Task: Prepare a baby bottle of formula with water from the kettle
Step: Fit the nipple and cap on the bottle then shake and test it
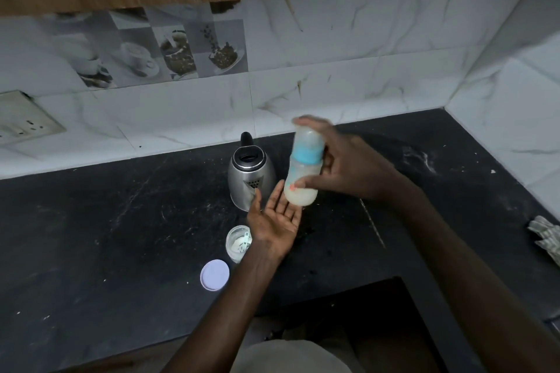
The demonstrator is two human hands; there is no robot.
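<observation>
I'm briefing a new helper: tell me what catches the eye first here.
The baby bottle, milky at the bottom, stands out mid-frame, held by the right hand over the open left hand. Beside it a steel kettle stands on the black counter; an open jar and a round lid sit nearer.

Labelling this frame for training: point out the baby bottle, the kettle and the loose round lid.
baby bottle (306, 156): head view, on its blue collar.
kettle (242, 179): head view, on its steel body.
round lid (214, 275): head view, on its flat middle.
</observation>
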